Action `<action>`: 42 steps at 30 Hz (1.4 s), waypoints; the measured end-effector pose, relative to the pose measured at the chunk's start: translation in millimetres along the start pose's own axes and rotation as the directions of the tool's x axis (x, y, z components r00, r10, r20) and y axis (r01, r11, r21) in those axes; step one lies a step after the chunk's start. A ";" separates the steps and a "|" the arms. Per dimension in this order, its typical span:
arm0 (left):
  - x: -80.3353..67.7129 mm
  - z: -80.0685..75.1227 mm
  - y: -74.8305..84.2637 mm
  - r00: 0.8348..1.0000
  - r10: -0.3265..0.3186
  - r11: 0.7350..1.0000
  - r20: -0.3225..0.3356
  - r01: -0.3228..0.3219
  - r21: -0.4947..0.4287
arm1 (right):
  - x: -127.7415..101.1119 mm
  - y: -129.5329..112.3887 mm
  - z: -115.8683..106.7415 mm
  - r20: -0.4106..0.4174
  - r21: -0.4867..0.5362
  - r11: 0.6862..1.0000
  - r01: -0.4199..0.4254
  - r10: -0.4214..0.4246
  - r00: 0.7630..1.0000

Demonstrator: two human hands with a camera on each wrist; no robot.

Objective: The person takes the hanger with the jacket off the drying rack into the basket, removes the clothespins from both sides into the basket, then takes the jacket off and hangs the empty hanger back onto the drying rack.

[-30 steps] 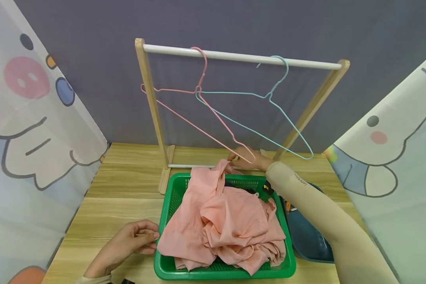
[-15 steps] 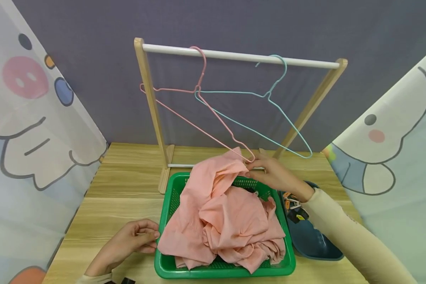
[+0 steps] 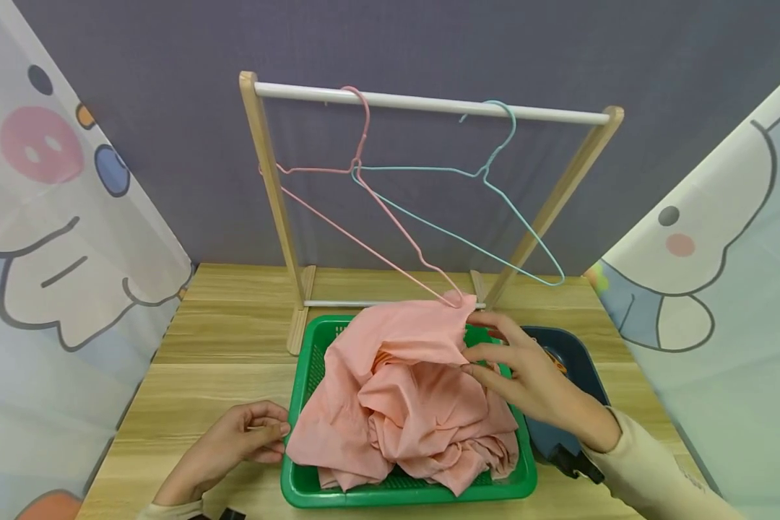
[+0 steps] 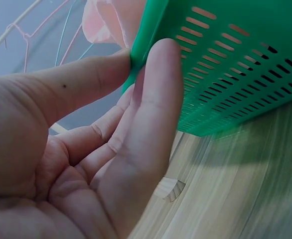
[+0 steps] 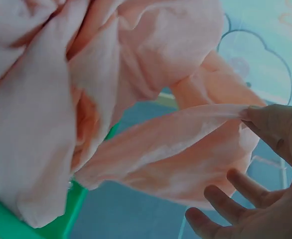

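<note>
A crumpled pink cloth [image 3: 429,426] lies heaped in a green plastic basket [image 3: 416,498]; its exact kind is hidden by the folds. My right hand [image 3: 529,372] pinches an edge of it between thumb and forefinger, above the basket's right side. In the right wrist view, the held edge [image 5: 206,112] stretches from the thumb, and the other fingers are spread below. At the basket's left rim is my left hand [image 3: 237,444]. Its thumb and forefinger pinch that rim in the left wrist view, near the slotted wall [image 4: 225,59].
Behind the basket stands a rack with a white rod [image 3: 429,103]. A pink hanger [image 3: 396,224] and a light blue hanger [image 3: 520,217] hang from it. The pink hanger's lower right corner meets the raised cloth. A dark blue bin [image 3: 572,347] stands to the right.
From behind the basket, my right hand has come nearer and to the right, drawing the cloth's far end out flat. My left hand stays at the rim.
</note>
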State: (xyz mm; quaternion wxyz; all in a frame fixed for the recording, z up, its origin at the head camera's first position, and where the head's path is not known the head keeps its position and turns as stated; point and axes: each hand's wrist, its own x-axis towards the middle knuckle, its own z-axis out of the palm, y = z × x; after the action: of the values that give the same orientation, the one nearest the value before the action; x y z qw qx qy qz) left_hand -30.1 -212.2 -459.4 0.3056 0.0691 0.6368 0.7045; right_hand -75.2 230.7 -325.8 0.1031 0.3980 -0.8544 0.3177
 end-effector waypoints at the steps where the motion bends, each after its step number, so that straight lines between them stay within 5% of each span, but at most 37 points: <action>1: -0.1 -0.2 0.1 1.000 0.001 1.000 0.001 -0.001 0.002 | -1.2 -3.4 -0.4 -0.005 0.001 1.000 0.006 -0.006 1.000; 13: -0.5 0.0 -0.1 1.000 0.001 1.000 -0.005 -0.001 0.012 | -0.2 -36.1 -0.9 -0.025 -0.032 0.971 0.236 -0.237 0.971; 19: -1.1 -0.1 -0.5 1.000 0.006 1.000 0.002 -0.006 0.010 | -0.5 -45.0 4.6 0.130 0.005 0.960 0.282 -0.280 0.951; 23: -1.3 0.6 1.2 1.000 0.001 1.000 -0.003 -0.001 0.013 | -1.9 -46.6 19.8 0.291 -0.022 0.950 0.313 -0.293 0.911; 27: -1.7 1.7 2.6 1.000 -0.007 0.999 -0.013 0.007 0.032 | -1.2 -45.1 40.9 0.499 -0.109 0.940 0.325 -0.231 0.835; 32: -1.2 2.5 3.1 1.000 -0.017 0.999 -0.020 0.018 0.041 | 3.3 -38.4 61.0 0.721 -0.235 0.925 0.300 -0.041 0.692; 37: 0.1 2.3 2.1 1.000 -0.017 1.000 -0.016 0.018 0.022 | 13.8 -26.7 79.7 0.824 -0.326 0.895 0.306 0.110 0.556; 42: -0.1 1.5 1.9 0.999 -0.029 0.999 -0.021 0.029 0.027 | 25.1 -19.1 95.1 0.849 -0.360 0.890 0.279 0.189 0.493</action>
State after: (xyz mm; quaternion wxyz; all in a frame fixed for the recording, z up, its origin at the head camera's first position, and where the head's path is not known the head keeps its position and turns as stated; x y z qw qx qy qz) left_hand -29.9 -211.0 -457.3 0.3081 0.0567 0.6502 0.6922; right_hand -70.2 146.7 -380.0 -0.2426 0.4902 -0.8259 -0.1373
